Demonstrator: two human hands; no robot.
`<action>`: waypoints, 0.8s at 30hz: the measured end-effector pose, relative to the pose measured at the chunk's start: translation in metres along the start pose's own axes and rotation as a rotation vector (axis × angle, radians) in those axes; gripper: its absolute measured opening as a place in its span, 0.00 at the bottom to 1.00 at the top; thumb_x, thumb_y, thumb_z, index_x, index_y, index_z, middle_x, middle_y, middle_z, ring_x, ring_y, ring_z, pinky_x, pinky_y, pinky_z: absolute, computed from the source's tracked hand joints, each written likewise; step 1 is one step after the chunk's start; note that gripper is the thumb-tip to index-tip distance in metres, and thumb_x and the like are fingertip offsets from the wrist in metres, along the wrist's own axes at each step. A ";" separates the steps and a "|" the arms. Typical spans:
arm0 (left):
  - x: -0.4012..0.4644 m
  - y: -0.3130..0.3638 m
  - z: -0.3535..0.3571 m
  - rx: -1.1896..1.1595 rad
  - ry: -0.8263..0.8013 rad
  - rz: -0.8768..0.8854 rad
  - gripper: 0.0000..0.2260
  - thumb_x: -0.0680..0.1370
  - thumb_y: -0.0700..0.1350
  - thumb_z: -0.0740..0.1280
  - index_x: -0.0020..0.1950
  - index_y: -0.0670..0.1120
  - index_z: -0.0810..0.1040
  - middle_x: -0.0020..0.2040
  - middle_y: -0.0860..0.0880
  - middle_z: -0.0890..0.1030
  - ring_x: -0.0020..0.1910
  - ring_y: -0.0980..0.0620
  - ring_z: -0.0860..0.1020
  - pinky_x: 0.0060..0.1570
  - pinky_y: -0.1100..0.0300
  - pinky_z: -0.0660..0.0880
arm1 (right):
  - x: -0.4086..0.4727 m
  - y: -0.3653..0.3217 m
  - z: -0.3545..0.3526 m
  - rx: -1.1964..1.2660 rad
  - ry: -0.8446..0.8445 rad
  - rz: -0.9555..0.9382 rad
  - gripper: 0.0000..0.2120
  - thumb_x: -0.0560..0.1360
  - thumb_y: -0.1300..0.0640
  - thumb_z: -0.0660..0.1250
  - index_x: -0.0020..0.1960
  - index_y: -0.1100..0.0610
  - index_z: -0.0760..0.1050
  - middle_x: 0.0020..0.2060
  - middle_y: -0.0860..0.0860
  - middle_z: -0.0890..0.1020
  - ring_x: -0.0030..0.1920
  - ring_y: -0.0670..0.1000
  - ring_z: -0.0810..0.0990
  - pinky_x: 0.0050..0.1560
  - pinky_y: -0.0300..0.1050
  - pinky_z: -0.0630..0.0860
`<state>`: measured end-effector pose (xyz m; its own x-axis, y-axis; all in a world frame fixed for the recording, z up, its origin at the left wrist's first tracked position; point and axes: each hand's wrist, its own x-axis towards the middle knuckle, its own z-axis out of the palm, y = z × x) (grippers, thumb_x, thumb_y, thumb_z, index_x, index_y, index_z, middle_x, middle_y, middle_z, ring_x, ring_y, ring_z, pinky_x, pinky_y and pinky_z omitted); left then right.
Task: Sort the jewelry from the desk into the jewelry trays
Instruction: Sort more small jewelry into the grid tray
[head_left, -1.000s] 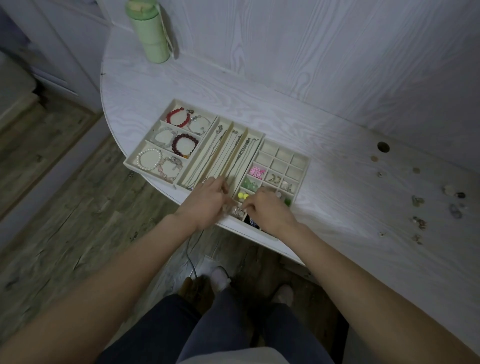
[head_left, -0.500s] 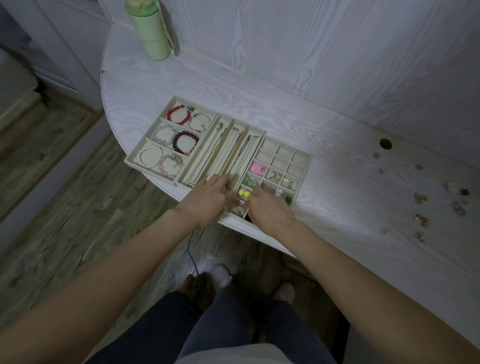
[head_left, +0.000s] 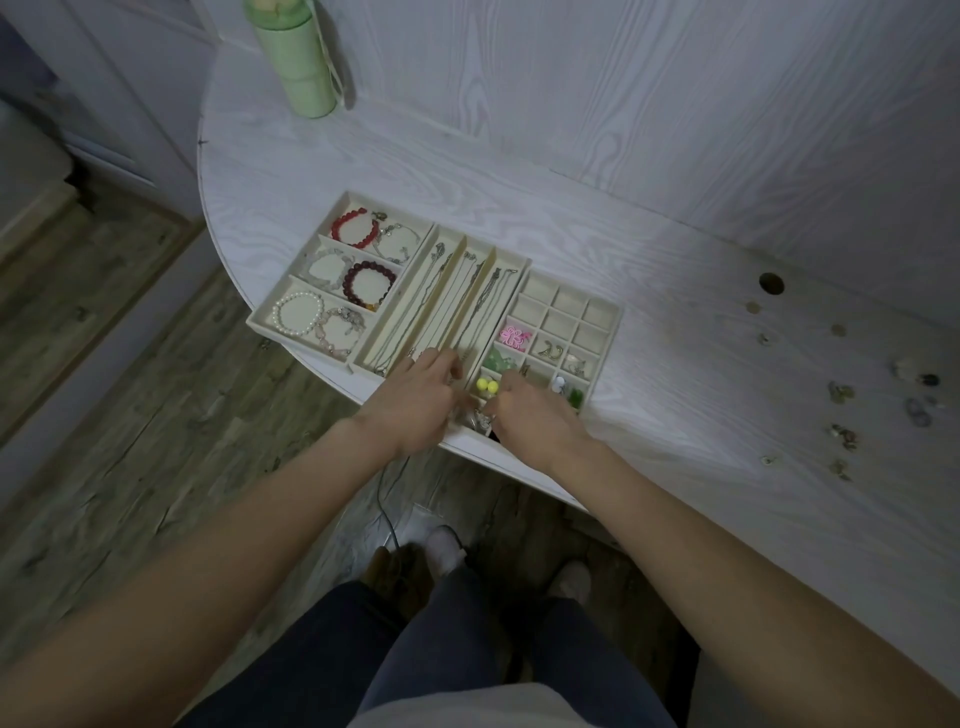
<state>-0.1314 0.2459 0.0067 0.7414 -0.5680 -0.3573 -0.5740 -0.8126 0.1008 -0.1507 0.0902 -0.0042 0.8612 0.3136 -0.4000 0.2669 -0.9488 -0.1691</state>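
Three cream trays stand side by side near the desk's curved front edge. The bracelet tray (head_left: 291, 322) on the left holds several bead bracelets. The necklace tray (head_left: 470, 249) in the middle holds chains laid lengthwise. The grid tray (head_left: 613, 325) on the right holds a pink flower piece (head_left: 514, 336), yellow beads (head_left: 487, 385) and small earrings. My left hand (head_left: 415, 402) rests on the front end of the necklace tray, fingers loosely bent. My right hand (head_left: 532, 415) covers the grid tray's front row and pinches a small silver piece (head_left: 479, 419) between the two hands.
Several loose small jewelry pieces (head_left: 842, 393) lie scattered on the white desk (head_left: 701, 395) far to the right. A round cable hole (head_left: 771, 283) is behind them. A green bottle (head_left: 306, 67) stands at the back left. The floor and my feet show below the desk edge.
Both hands stay at the trays' front edge. My right hand has crept slightly left toward the left hand and the silver piece between them.
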 end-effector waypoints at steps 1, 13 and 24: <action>0.000 0.000 -0.001 -0.002 -0.007 -0.002 0.20 0.77 0.42 0.61 0.68 0.53 0.72 0.66 0.47 0.63 0.66 0.49 0.61 0.62 0.55 0.63 | 0.000 0.000 0.000 0.000 -0.003 -0.004 0.15 0.78 0.63 0.60 0.62 0.61 0.76 0.54 0.57 0.72 0.48 0.58 0.77 0.41 0.50 0.74; 0.000 0.001 -0.011 -0.039 -0.079 -0.025 0.22 0.75 0.38 0.61 0.69 0.51 0.71 0.66 0.48 0.65 0.67 0.49 0.62 0.63 0.54 0.62 | -0.001 0.005 -0.006 0.073 -0.041 -0.024 0.15 0.79 0.58 0.59 0.63 0.55 0.77 0.56 0.55 0.71 0.53 0.57 0.76 0.48 0.52 0.75; 0.022 0.031 -0.034 -0.023 -0.018 -0.111 0.20 0.75 0.43 0.64 0.67 0.52 0.71 0.64 0.48 0.71 0.65 0.47 0.68 0.64 0.49 0.63 | -0.030 0.047 -0.025 0.350 0.049 0.051 0.16 0.80 0.60 0.58 0.65 0.54 0.75 0.57 0.56 0.74 0.56 0.55 0.75 0.55 0.51 0.74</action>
<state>-0.1214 0.2034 0.0334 0.7937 -0.4720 -0.3837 -0.4805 -0.8733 0.0804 -0.1536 0.0349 0.0220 0.8916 0.2560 -0.3735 0.0659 -0.8895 -0.4522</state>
